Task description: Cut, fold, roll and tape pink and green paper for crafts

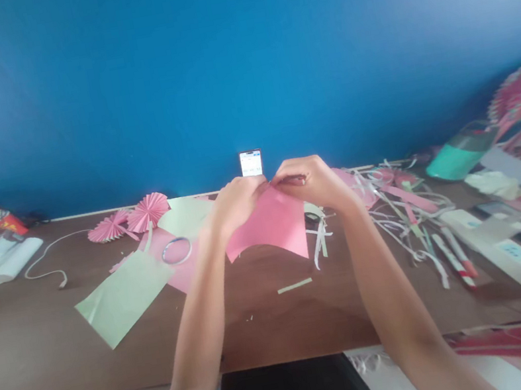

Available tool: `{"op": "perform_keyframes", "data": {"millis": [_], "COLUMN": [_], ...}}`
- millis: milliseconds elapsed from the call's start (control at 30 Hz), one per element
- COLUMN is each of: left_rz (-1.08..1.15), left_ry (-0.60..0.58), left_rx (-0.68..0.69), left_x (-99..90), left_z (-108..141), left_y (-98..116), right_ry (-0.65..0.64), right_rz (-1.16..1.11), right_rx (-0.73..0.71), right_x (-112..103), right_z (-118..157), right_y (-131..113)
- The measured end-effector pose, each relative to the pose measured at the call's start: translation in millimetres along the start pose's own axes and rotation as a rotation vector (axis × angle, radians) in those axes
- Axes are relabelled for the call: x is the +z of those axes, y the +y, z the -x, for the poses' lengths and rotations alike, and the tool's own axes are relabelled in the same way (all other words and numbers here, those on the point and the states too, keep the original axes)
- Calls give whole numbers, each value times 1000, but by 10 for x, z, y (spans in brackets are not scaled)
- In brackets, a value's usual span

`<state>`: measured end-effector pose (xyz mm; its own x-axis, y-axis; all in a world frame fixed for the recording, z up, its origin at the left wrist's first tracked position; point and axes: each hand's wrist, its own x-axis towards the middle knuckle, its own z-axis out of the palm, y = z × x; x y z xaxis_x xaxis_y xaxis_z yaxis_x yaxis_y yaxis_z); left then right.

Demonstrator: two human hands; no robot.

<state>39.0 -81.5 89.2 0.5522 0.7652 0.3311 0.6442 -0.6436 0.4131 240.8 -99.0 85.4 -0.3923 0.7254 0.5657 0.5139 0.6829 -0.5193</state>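
A sheet of pink paper (pixel 270 223) hangs raised above the brown table, its lower edge curved. My left hand (pixel 240 200) grips the sheet's upper left part, fingers closed. At the top right edge, my right hand (pixel 305 179) pinches the same sheet with curled fingers, close to my left fingertips. Just behind the hands stands a phone (pixel 251 163) with a lit screen. Left of my left forearm lie a pale green sheet (pixel 127 298) and a ring-shaped object (pixel 176 251) on more pink paper. A narrow green strip (pixel 295 286) lies below the held sheet.
Pink pleated fans (pixel 148 212) and a white cable (pixel 57 258) are at the left. To the right are tangled paper strips (pixel 404 223), markers (pixel 453 258), a white power strip (pixel 494 248) and a green container (pixel 458 157). A blue wall (pixel 217 61) rises behind the table (pixel 309 327).
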Motion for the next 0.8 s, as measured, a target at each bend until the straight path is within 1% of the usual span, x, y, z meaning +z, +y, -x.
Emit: {"op": "perform_keyframes", "data": {"millis": [167,233,300,400,500,667,733,800], "left_rz": [-25,-46,-73,-116,-116,83,128,127], "left_ry": [-40,-46,-39,-19,6,-22,-14,-1], "left_rx": [1,-14,-29,-56,-52,0,-27,-62], "left_x": [-6,-27,-48,-68,-79,-186,-247,-271], "left_z": [7,17,23,20,16,75,114,133], "left_y": [-54,-67,-67,-47,-33,-107,-145,-154], "right_ry": [-88,-99,-59,46,88,144,155,152], "right_rz": [-30,-10,40,110,98,27,25,30], "right_rx": [4,14,45,97,98,90,113,127], "right_x": [-16,4,43,114,159,105,59,25], "right_z": [9,3,-13,-48,-68,-49,-34,-25], "right_y": [-9,-3,10,38,66,107,113,107]}}
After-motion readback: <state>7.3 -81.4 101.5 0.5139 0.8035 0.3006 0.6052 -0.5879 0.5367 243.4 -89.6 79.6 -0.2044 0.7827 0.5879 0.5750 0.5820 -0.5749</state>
